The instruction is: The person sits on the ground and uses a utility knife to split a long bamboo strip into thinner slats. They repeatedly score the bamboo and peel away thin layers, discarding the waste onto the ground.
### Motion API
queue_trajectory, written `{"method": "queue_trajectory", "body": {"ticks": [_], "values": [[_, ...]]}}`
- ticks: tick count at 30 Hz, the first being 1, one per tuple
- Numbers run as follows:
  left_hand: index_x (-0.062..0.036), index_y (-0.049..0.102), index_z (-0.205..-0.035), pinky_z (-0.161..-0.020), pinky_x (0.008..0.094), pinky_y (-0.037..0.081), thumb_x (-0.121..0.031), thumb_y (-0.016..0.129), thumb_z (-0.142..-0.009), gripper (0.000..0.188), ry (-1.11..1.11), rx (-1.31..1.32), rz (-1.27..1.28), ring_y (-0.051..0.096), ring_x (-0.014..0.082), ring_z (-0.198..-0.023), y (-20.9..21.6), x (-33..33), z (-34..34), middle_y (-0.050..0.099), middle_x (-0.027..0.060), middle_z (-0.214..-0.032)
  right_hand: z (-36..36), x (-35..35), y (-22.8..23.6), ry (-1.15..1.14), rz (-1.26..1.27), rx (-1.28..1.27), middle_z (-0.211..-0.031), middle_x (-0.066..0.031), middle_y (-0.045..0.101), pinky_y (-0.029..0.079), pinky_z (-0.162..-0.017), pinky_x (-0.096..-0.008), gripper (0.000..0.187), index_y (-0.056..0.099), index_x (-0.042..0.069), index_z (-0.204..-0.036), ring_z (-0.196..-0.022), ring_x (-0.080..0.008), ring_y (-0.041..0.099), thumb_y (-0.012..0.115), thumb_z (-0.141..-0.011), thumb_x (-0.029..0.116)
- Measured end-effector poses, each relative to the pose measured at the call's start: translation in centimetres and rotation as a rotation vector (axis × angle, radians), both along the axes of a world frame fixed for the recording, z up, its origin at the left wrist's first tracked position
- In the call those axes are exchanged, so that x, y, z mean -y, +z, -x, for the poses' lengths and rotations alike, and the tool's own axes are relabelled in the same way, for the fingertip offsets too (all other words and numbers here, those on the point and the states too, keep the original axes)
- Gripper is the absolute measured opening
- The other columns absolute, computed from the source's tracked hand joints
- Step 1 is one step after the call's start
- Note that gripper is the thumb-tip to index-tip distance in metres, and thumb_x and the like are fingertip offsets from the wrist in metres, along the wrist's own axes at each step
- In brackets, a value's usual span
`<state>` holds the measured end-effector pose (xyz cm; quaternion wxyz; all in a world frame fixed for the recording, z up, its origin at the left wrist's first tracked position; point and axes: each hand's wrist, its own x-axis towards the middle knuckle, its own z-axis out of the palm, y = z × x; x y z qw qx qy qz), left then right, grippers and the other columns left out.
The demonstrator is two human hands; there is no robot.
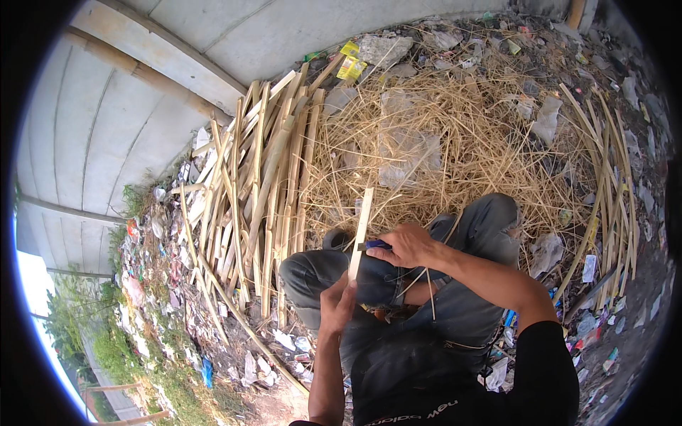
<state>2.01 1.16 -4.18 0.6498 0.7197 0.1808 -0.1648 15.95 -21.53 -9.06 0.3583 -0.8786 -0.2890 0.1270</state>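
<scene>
1. one pale strip (361,224) is held up over the legs, slanting away from the body, its far end reaching toward the shavings.
2. left hand (337,305): its grip is pinching the near end of the strip, just above the lap.
3. right hand (410,245): its grip is wrapped round the dark blue handle of a knife (379,244); the blade meets the strip partway along, though whether it bites into the surface is too small to tell.
4. legs (312,284) in worn grey jeans are bent under both hands, knees apart; a few thin splinters (432,298) hang near the right forearm.
5. black shirt (440,376) shows at the lower edge, with pale lettering on the front.
6. shavings (469,153), straw-coloured and tangled, spread over the ground beyond the knees, a greyish plastic sheet (408,167) among them.
7. long slats (273,170) lie in a heap left of the shavings, some crossing others.
8. thinner slats (609,188) lie in a loose, curved bunch at the right.
9. yellow packets (351,67) lie beside a grey stone (384,50) near the pale wall (92,106).
10. litter (145,273) and green plants (117,323) fill the left side.
</scene>
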Motion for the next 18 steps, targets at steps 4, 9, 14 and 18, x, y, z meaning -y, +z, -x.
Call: {"method": "queue_trajectory", "body": {"ticks": [4, 9, 14, 18], "values": [[0.0002, 0.061, -0.146, -0.054, 0.0212, 0.031, -0.028, 0.063, -0.108, 0.048, -0.019, -0.027, -0.003, 0.040, 0.0010, -0.061, -0.6, -0.4, 1.2, 0.050, -0.0093, -0.072, -4.8, 2.5, -1.8, -0.454, -0.109, -0.148, -0.064, -0.0224, 0.064, 0.053, -0.065, -0.0530, 0.073, 0.071, 0.002, -0.079, -0.067, -0.0434, 0.068, 0.048, -0.104, 0.067], [0.0003, 0.057, -0.150, -0.049, 0.0194, 0.029, -0.022, 0.064, -0.108, 0.048, -0.115, 0.000, -0.037, 0.039, -0.0008, -0.054, -1.5, -1.1, 2.8, 0.048, -0.0106, -0.069, -8.1, 5.4, -0.2, -0.548, -0.193, -0.036, -0.059, -0.0190, 0.060, 0.048, -0.058, -0.0473, 0.070, 0.069, 0.000, -0.077, -0.058, -0.0385, 0.063, 0.048, -0.108, 0.059], [0.0013, 0.057, -0.149, -0.048, 0.0193, 0.030, -0.024, 0.062, -0.109, 0.048, -0.025, 0.077, -0.015, 0.040, -0.0012, -0.054, -1.6, 0.2, 0.5, 0.050, -0.0099, -0.068, -1.3, 1.7, -2.1, -0.239, -0.230, 0.059, -0.059, -0.0191, 0.062, 0.050, -0.059, -0.0498, 0.067, 0.075, 0.007, -0.086, -0.060, -0.0412, 0.065, 0.049, -0.103, 0.066], [-0.0025, 0.062, -0.146, -0.057, 0.0220, 0.037, -0.027, 0.065, -0.106, 0.047, 0.002, 0.032, -0.107, 0.045, 0.0024, -0.066, -0.5, 0.1, -0.6, 0.057, -0.0061, -0.078, 1.1, 0.0, -0.7, -0.072, -0.104, 0.024, -0.060, -0.0203, 0.063, 0.052, -0.060, -0.0518, 0.068, 0.075, 0.007, -0.086, -0.062, -0.0426, 0.067, 0.051, -0.101, 0.068]]}}
